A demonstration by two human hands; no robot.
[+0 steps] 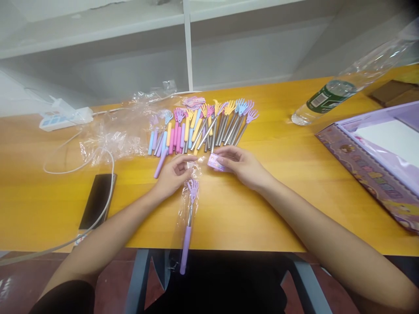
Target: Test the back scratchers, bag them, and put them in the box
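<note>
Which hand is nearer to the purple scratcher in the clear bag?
Left. The left hand is just past the claw end of the purple scratcher, at the top of the clear bag; the right hand, holding a small printed card, is farther to the right.

A yellow-orange wood-grain table (pixel 255 218) is lit from above, and pale glare is spread over its glossy top. Behind it, a whitish-grey shelving unit (pixel 188 48) is seen, its level boards crossed by a thin upright divider and its recesses left in grey shadow. Below the near table edge, a reddish-brown floor (pixel 113 279) and the blue-grey frame of a chair (pixel 137 279) are partly shown.
</note>
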